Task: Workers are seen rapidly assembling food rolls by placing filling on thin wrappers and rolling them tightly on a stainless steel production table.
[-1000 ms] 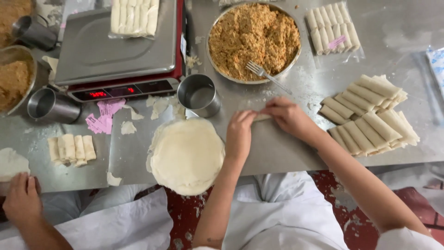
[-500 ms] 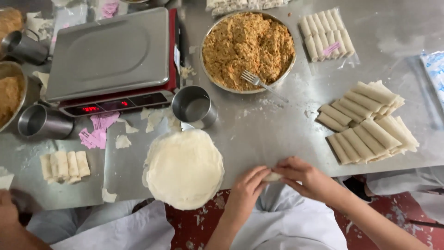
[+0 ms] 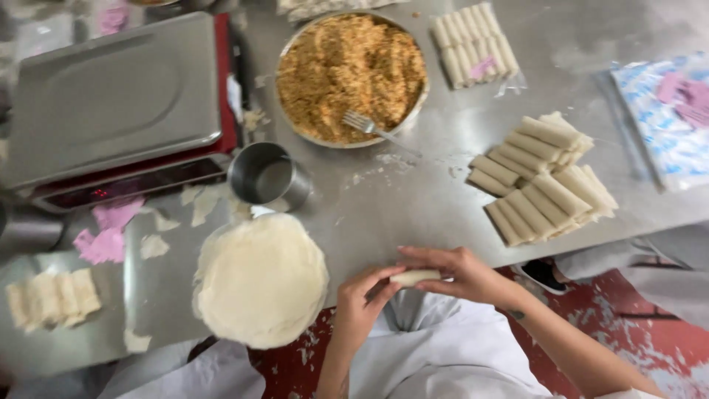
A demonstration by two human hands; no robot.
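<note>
Both my hands hold one pale rolled spring roll at the near edge of the steel table. My left hand pinches its left end and my right hand covers its right end. A round stack of thin wrappers lies just left of my hands. A metal bowl of brown shredded filling with a fork in it sits at the far middle. Finished rolls are piled to the right.
A red scale with a steel pan stands at the far left, a small steel cup beside it. More rolls lie at the back and at the left. A plastic bag lies far right.
My hands have drawn the roll back from the middle of the table to its near edge. The view has shifted, and another person's hand at the lower left is gone from sight.
</note>
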